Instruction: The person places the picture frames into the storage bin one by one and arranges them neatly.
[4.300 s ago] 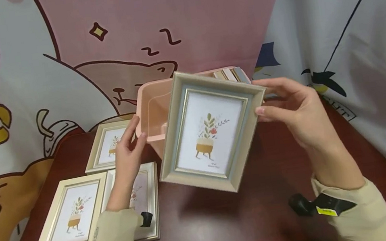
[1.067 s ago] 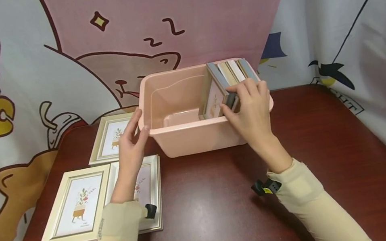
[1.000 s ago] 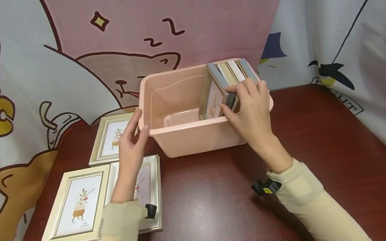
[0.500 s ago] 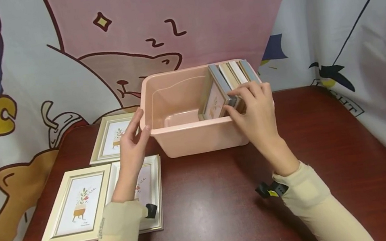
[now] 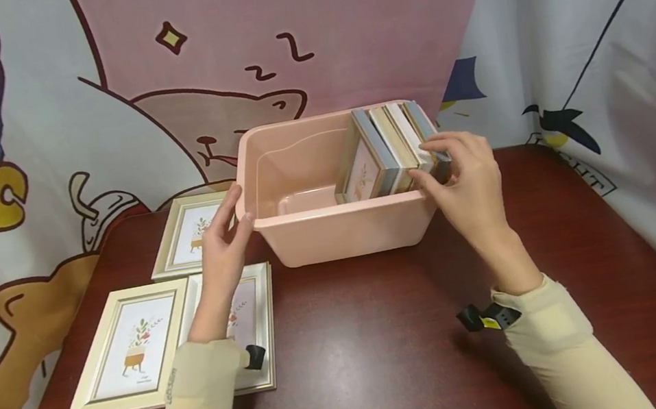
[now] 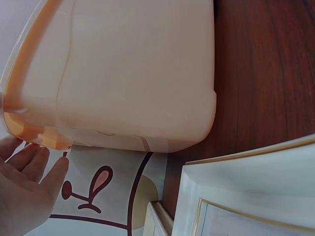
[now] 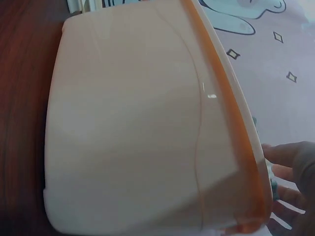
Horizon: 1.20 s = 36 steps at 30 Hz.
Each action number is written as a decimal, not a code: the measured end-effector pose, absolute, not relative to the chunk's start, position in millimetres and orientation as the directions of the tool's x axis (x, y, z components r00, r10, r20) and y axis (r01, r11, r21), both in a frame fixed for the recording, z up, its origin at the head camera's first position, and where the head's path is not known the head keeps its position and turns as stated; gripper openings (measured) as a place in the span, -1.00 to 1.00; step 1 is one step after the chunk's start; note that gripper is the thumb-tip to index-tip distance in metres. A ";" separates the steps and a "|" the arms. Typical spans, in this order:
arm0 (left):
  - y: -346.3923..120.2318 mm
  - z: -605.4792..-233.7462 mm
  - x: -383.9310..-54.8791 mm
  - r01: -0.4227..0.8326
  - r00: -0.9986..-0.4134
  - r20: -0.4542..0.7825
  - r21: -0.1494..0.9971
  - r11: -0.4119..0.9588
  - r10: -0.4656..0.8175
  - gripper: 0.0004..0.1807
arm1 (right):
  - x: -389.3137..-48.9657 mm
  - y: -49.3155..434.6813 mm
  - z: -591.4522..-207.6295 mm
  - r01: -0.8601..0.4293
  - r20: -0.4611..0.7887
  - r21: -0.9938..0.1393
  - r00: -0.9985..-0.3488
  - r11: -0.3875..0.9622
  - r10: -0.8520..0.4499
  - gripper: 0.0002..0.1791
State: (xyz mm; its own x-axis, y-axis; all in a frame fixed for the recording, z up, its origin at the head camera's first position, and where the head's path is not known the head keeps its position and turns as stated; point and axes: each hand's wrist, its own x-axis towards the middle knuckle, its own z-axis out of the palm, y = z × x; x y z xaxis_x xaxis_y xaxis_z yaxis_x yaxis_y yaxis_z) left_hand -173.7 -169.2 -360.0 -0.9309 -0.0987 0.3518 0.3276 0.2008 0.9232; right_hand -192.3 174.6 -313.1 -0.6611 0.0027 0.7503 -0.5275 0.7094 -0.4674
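A pink plastic bin (image 5: 338, 231) stands on the table with several picture frames (image 5: 385, 145) upright in its right half. Their edges are grey-blue, cream and white. My left hand (image 5: 223, 256) rests its fingertips and thumb against the bin's left rim; the left wrist view shows those fingers (image 6: 51, 174) fairly straight at the rim. Over the front right rim, my right hand (image 5: 468, 189) has its thumb and bent index finger at the corner of a cream and white frame in the row. In the right wrist view the bin wall hides most of this hand's contact.
Left of the bin lie more frames with flower-pot prints: a cream frame (image 5: 136, 351), a white frame (image 5: 260, 331) partly under my left forearm, and a beige frame (image 5: 185, 233) behind. A printed curtain (image 5: 343, 36) hangs behind the dark red wooden table (image 5: 348, 354).
The frame held up earlier now stands in the bin. My right hand has since moved right along the row, from the grey-blue frame to the cream and white ones. My left hand stays at the rim.
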 end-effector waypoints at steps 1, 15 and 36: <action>-169.3 -360.1 -173.8 0.327 -0.931 0.351 0.923 0.202 -0.097 -0.44 | -192.1 177.7 -313.6 -0.522 0.747 -0.473 -0.665 0.710 0.008 -0.60; -169.3 -360.5 -174.2 0.319 -0.934 0.344 0.925 0.205 -0.101 -0.45 | -186.3 206.6 -326.7 -0.495 0.710 -0.560 -0.700 0.664 0.077 -0.48; -190.9 -345.2 -175.0 0.278 -0.959 0.279 0.917 0.284 0.038 -0.41 | -185.1 208.4 -340.8 -0.425 0.625 -0.682 -0.761 0.595 0.173 -0.54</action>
State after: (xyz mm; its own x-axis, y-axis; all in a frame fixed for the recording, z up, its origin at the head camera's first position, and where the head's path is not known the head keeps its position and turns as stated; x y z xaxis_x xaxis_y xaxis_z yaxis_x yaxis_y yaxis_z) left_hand -175.0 -190.9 -345.2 -0.9594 0.0382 0.2794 0.2785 0.2840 0.9175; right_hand -185.1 208.4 -340.8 -0.7611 0.1730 0.6251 -0.4250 0.5951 -0.6821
